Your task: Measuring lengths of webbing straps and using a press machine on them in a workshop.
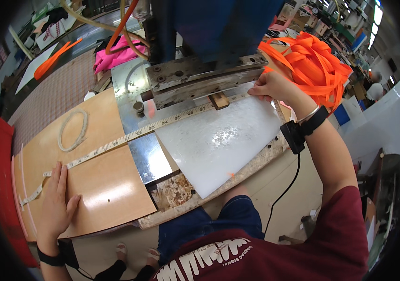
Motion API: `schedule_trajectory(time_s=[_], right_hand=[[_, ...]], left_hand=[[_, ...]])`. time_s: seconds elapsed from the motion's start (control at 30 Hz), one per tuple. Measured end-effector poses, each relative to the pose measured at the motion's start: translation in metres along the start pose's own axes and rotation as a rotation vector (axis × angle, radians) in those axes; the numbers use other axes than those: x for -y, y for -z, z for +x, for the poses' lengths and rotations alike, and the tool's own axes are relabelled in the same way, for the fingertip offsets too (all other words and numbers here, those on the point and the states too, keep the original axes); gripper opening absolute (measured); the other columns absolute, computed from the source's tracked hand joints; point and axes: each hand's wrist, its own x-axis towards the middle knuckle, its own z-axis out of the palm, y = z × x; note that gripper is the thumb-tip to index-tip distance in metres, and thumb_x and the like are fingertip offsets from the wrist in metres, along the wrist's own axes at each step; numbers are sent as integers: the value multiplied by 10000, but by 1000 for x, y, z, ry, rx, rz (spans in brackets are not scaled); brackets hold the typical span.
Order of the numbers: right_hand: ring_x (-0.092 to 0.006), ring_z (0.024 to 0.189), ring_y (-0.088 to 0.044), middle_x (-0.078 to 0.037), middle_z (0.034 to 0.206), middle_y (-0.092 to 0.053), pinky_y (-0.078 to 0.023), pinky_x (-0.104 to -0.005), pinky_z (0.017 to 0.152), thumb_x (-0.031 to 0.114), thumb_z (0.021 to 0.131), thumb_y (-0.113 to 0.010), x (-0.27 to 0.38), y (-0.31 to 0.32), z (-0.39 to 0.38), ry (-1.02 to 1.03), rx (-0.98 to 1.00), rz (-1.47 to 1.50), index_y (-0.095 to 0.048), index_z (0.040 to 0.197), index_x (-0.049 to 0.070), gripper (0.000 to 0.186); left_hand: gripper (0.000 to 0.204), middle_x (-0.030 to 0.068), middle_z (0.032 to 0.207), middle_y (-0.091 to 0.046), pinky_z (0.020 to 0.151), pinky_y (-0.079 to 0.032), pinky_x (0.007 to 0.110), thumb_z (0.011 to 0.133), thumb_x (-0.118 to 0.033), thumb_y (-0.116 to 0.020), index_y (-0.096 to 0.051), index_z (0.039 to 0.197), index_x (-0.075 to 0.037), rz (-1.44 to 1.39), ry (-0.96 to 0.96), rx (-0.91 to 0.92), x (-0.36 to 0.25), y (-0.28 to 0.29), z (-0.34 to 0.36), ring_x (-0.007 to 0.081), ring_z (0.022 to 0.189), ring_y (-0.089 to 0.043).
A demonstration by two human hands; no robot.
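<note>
A white tape measure [139, 133] stretches diagonally across the work surface, its left end curling on a tan board [106, 187]. My left hand [58, 203] lies flat on that board, fingers extended, fingertips at the tape's edge. My right hand [277, 89] pinches the tape's far right part between thumb and fingers, beside the metal jaw of a press [204, 77]. A small wooden block [219, 100] rests against the tape beneath the jaw. Below the tape lies a translucent white sheet [218, 140].
A heap of orange strap [314, 65] sits behind my right hand. On the tan board lies a loop of pale cord [72, 130]. A small metal knob [138, 107] stands on the steel plate. Pink cloth [118, 54] and hoses are farther back. Another person's feet [121, 250] show below the table.
</note>
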Motion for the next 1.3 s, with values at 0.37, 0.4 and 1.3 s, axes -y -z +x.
schedule_trajectory(time_s=[0.37,0.4,1.3], right_hand=[[-119,437,-480,-23,559,-519,-402,-248,421,264,714,-721,-7,8,18,-34,74,-71,-574,689,28,279],[-120,443,-483,-21,558,-517,-403,-247,425,273,704,-731,-7,9,18,-35,82,-63,-572,688,33,289],[-86,474,-451,2,571,-505,-372,-217,462,195,741,-703,-4,13,15,-83,84,-68,-607,719,30,192]], left_hand=[[667,170,1424,-203,1048,-228,361,788,-143,-566,-240,1355,-12,35,-14,-1,0,0,-1,338,1287,-247],[667,169,1424,-204,1047,-231,362,787,-141,-567,-241,1355,-13,28,-8,-3,0,-1,-1,339,1286,-249],[629,188,1379,-291,1033,-251,385,772,-135,-586,-299,1311,15,-2,-15,-87,-1,-2,0,353,1246,-309]])
